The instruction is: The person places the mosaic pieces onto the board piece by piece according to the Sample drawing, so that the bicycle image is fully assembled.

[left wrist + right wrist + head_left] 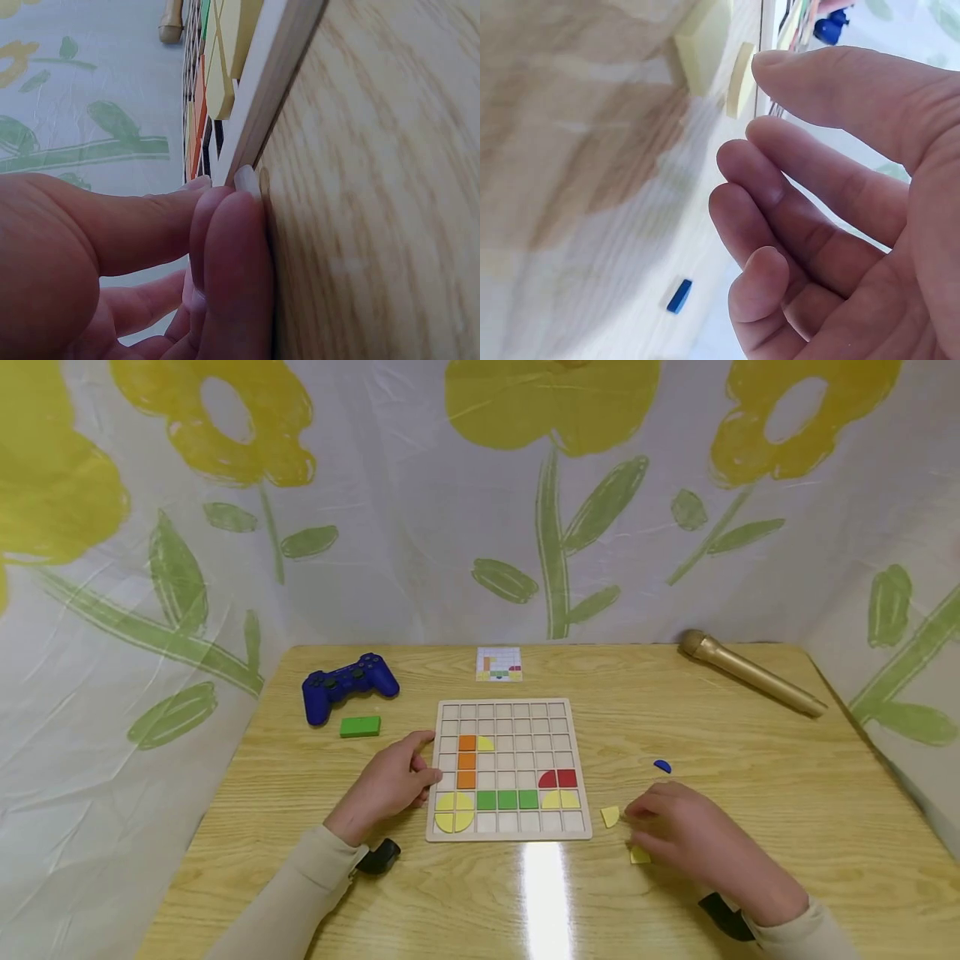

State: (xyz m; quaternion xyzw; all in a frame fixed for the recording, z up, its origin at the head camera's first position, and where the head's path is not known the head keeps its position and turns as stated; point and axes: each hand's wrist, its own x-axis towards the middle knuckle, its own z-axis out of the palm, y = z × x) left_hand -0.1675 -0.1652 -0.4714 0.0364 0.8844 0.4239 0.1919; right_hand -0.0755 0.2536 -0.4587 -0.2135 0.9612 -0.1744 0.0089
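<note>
A wooden grid board (510,727) lies in the middle of the table, with orange and green squares, red pieces and yellow quarter-circles set in its cells. My left hand (392,778) pinches the board's left edge; in the left wrist view the thumb lies over the rim and the fingertips press at its side. Just right of the board, my right hand (686,831) hovers with loosely bent fingers, nothing between them. Close to its fingertips lie a yellow quarter-circle piece (610,817) and another yellow piece (640,855), partly hidden by the hand. A blue half-circle piece (662,766) lies beyond.
Behind the board is a small pattern card (498,664) showing a coloured grid. A blue game controller (348,685) and a green block (360,727) lie at the left. A gold microphone (750,672) lies at the back right. Flowered cloth encloses the table's back and sides.
</note>
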